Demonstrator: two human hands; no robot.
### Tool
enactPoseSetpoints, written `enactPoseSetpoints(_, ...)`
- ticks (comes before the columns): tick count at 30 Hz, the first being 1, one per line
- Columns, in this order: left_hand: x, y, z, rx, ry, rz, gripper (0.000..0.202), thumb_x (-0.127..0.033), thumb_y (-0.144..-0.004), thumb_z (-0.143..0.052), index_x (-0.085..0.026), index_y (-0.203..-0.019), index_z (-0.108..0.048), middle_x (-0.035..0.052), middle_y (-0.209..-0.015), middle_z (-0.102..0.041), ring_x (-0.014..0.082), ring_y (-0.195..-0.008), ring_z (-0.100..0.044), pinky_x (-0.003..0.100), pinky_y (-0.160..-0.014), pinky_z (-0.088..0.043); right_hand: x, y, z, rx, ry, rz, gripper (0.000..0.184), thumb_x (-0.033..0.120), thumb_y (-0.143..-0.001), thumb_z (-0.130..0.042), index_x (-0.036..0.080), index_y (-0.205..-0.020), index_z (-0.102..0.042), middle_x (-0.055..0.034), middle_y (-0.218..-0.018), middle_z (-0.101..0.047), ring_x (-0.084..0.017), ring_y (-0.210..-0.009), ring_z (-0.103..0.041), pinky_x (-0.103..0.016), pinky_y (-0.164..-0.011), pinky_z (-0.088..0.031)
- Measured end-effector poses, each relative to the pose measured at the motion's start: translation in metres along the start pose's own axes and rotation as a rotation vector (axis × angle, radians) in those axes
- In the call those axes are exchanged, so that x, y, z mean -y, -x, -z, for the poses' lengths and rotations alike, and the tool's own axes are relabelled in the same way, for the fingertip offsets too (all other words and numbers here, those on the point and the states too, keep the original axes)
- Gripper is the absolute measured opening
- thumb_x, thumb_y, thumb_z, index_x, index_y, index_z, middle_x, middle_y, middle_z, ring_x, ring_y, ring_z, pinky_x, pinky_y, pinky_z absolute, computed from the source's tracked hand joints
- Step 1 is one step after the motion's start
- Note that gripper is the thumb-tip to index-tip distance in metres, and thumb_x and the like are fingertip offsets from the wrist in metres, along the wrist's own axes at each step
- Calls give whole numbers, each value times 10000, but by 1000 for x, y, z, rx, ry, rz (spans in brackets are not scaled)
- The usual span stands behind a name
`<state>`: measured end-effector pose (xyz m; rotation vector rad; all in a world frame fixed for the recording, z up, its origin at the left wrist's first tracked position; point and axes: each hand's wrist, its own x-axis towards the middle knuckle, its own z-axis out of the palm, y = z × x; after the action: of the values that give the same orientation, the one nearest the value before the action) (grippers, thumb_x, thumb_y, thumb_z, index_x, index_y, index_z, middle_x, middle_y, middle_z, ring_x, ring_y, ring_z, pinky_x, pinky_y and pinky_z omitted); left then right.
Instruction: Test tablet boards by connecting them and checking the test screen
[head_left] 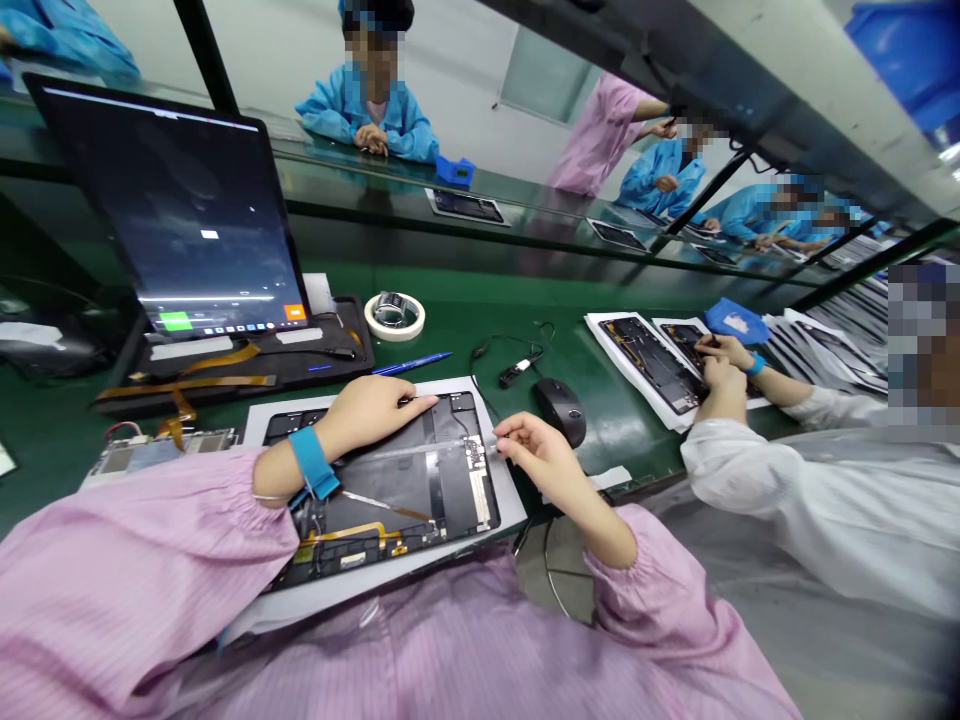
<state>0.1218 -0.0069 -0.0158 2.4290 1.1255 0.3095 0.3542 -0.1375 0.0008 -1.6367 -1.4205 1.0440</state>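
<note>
An opened tablet (420, 480) lies on a white tray (517, 505) in front of me, its dark insides and orange flex cables showing. My left hand (367, 410), with a blue wrist strap, rests on the tablet's upper part, fingers stretched flat and pressing down. My right hand (536, 450) pinches the end of a thin clear strip of tape (442, 448) that runs across the tablet toward my left fingers.
A monitor (180, 210) stands at the back left on a black base. A tape roll (394, 315), a blue pen (412, 364), a cable and a black mouse (561, 408) lie on the green bench. A co-worker's hands (716, 365) work on another tablet at right.
</note>
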Motion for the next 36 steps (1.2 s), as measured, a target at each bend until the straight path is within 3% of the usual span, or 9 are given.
enactPoseSetpoints(6,0,0,1,4,-1,3,539,-604,-916,-365,-209,-635,-598,19,-634,-624,193,-603,-541,282,-520,-241,-2,-3,-8,57,-161,-81,244,350,-790,-638,161,-926,-563,16,-689,-571,-90,-607,-517,-230,-564,-392)
enactPoseSetpoints(13,-1,0,1,-2,-4,-3,538,-602,-917,-363,-209,-636,-600,21,-643,-633,196,-610,-551,286,-521,-246,-3,-5,-10,81,-153,-96,261,375,-804,-591,164,-943,-527,21,-684,-546,-90,-563,-486,-228,-515,-369)
enactPoseSetpoints(15,-1,-1,0,-1,-7,-4,544,-606,-918,-358,-208,-640,-604,23,-650,-639,198,-618,-557,287,-522,-248,0,-1,-11,71,-5,-32,251,370,-839,-543,167,-983,-512,25,-671,-525,-107,-576,-496,-248,-546,-394)
enactPoseSetpoints(20,0,-1,0,0,-12,-4,555,-611,-921,-343,-209,-668,-629,28,-676,-654,203,-640,-572,292,-522,-253,11,18,-25,-45,701,226,378,270,-878,-456,118,-1224,-436,-56,-790,-569,-201,-751,-552,-357,-715,-452)
enactPoseSetpoints(23,0,0,0,-3,-20,0,562,-618,-920,-339,-209,-661,-627,26,-658,-648,200,-623,-565,292,-518,-251,13,25,-33,-63,784,240,401,205,-851,-442,77,-1230,-414,-101,-856,-594,-220,-783,-572,-370,-731,-474)
enactPoseSetpoints(26,0,1,0,5,-8,-6,562,-614,-921,-342,-207,-657,-626,26,-658,-648,195,-618,-564,291,-514,-251,9,19,-16,-46,738,241,390,280,-893,-450,102,-1238,-417,-75,-837,-607,-199,-735,-580,-350,-704,-493)
enactPoseSetpoints(31,-1,-1,0,-22,-15,-27,557,-587,-929,-359,-196,-641,-632,41,-670,-659,202,-628,-579,292,-519,-257,-20,-5,48,-483,918,321,400,399,-877,-501,113,-1155,-508,-178,-1159,-560,-292,-1117,-513,-457,-985,-417)
enactPoseSetpoints(34,-3,0,-1,-66,-18,-35,558,-594,-929,-370,-198,-665,-661,49,-685,-680,214,-648,-600,300,-522,-269,-40,-14,68,-431,951,359,512,406,-873,-477,80,-1267,-446,-212,-1314,-462,-296,-1232,-452,-451,-1050,-390)
enactPoseSetpoints(36,-3,-1,-2,-76,-6,-46,563,-606,-926,-372,-204,-676,-676,49,-696,-692,214,-658,-611,304,-518,-275,-50,-20,69,-497,965,391,546,431,-862,-470,89,-1286,-439,-201,-1335,-449,-304,-1253,-437,-457,-1075,-367)
